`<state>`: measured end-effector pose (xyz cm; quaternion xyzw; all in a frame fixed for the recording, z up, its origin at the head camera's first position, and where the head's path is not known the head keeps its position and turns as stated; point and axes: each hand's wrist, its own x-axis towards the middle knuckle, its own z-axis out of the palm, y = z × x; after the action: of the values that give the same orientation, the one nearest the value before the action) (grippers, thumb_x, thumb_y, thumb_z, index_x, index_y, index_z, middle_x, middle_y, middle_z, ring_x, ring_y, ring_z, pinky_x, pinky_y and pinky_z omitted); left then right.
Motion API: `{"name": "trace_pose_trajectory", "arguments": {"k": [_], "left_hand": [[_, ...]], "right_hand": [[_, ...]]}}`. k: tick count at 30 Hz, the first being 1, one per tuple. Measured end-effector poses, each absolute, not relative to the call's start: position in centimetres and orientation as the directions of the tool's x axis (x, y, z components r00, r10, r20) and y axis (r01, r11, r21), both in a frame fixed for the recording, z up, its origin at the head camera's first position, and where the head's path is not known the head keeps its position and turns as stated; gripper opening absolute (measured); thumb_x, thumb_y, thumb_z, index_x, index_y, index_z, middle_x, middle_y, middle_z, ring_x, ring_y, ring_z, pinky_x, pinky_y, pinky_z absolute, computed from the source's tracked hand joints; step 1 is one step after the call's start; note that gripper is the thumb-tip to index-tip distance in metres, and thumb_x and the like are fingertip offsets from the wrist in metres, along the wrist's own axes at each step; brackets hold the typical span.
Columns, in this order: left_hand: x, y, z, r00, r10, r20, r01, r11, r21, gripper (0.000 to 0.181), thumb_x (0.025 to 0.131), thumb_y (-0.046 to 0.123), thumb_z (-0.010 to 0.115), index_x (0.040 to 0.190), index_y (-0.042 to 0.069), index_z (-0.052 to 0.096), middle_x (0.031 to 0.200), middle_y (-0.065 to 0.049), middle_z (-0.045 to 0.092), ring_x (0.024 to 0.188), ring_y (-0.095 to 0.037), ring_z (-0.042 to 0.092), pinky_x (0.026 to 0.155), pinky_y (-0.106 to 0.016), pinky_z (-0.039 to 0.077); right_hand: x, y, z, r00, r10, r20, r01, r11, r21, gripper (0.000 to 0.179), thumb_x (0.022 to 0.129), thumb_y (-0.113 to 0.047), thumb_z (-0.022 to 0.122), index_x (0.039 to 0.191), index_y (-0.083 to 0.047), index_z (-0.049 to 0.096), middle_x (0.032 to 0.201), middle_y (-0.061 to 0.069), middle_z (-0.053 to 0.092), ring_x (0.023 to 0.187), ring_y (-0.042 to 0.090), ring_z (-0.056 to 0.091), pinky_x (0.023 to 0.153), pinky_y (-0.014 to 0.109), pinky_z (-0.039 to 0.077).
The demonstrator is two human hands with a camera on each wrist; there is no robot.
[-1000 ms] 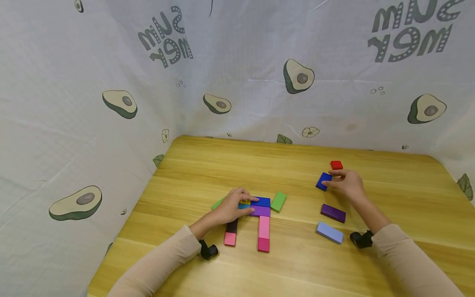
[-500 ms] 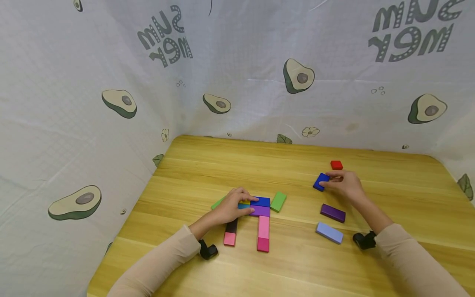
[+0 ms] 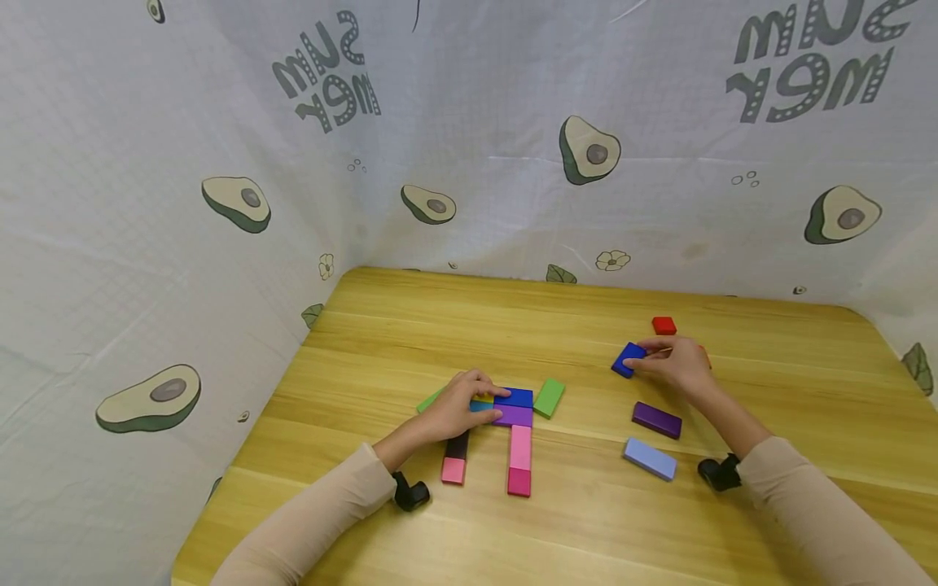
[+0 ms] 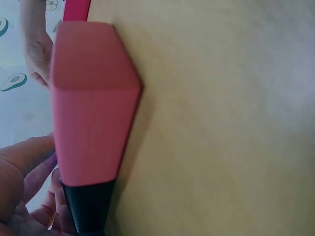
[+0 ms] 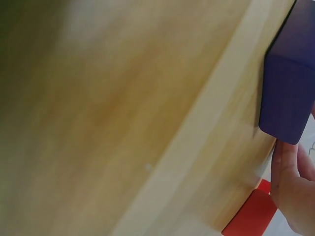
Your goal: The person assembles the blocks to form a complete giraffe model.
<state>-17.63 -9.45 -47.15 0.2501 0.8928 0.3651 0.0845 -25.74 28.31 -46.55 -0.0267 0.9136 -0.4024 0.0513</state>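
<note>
My right hand (image 3: pixel 680 360) pinches a blue block (image 3: pixel 628 360) at the back right of the table, with the thumb on its near side. In the right wrist view this hand (image 5: pixel 295 191) shows partly behind a dark purple block (image 5: pixel 288 93). My left hand (image 3: pixel 458 407) rests over a figure of flat coloured blocks, its fingertips on a second blue block (image 3: pixel 519 398) and its thumb on a violet block (image 3: pixel 513 416). Its palm hides part of the figure. Pink blocks (image 3: pixel 520 448) form one leg; a black block (image 3: pixel 458 445) and a salmon block (image 3: pixel 453 470) form the other.
A green block (image 3: pixel 550 397) lies aslant by the figure's right side. On the right are a dark purple block (image 3: pixel 656 419), a light blue block (image 3: pixel 650 458) and a small red block (image 3: pixel 664 325); more red peeks out behind the right hand. A patterned cloth (image 3: pixel 476 146) hangs behind the table.
My right hand has shifted slightly left with the blue block, uncovering a bit of red behind it. The left hand stays where it was on the figure.
</note>
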Motion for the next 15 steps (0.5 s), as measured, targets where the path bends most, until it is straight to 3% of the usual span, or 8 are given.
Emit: {"name": "trace_pose_trajectory", "arguments": {"k": [6, 15], "left_hand": [[-17.64, -9.47, -47.23, -0.858, 0.513, 0.033, 0.387, 0.601, 0.699, 0.032, 0.095, 0.018, 0.07, 0.127, 0.012, 0.07, 0.113, -0.003, 0.055, 0.106, -0.021, 0.048, 0.087, -0.034, 0.039], [-17.62, -9.52, -47.14, -0.857, 0.515, 0.026, 0.383, 0.602, 0.7, 0.033, 0.096, 0.019, 0.07, 0.128, 0.012, 0.07, 0.114, -0.003, 0.055, 0.106, -0.021, 0.047, 0.086, -0.034, 0.039]], "right_hand": [[-25.65, 28.17, -46.54, -0.991, -0.11, -0.076, -0.012, 0.639, -0.769, 0.059, 0.086, -0.026, 0.082, 0.123, 0.015, 0.061, 0.104, 0.02, 0.065, 0.082, 0.015, 0.059, 0.064, 0.019, 0.05], [-25.36, 27.88, -46.19, -0.987, -0.134, -0.087, -0.02, 0.641, -0.768, 0.057, 0.087, -0.022, 0.08, 0.124, 0.016, 0.06, 0.109, 0.027, 0.062, 0.085, 0.018, 0.061, 0.065, 0.018, 0.05]]}}
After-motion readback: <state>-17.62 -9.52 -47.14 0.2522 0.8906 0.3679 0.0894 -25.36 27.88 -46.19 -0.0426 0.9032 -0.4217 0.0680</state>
